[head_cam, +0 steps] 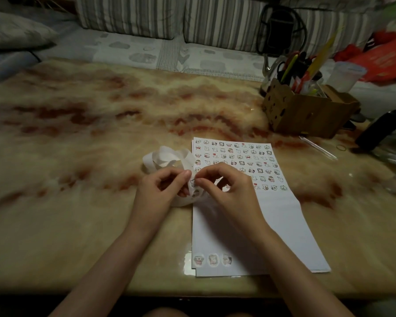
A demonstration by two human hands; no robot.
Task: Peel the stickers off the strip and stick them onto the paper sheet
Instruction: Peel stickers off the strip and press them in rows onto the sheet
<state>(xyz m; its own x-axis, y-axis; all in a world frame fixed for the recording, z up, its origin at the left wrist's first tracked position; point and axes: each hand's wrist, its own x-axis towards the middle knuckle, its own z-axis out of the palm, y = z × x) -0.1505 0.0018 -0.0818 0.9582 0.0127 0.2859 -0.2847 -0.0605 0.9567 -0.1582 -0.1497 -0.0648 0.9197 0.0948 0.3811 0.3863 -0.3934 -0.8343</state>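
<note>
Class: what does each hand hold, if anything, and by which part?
Both hold the sticker strip: the left hand and the right hand pinch it, fingertips side by side, on its sticker-bearing stretch.

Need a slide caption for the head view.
Left hand and right hand pinch the strip over the sheet edge; stickers fill its far part.

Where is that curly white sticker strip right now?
In the head view, the sticker strip lies coiled on the table near the centre, just left of the paper sheet, its near end pinched between the left hand and right hand.
</note>
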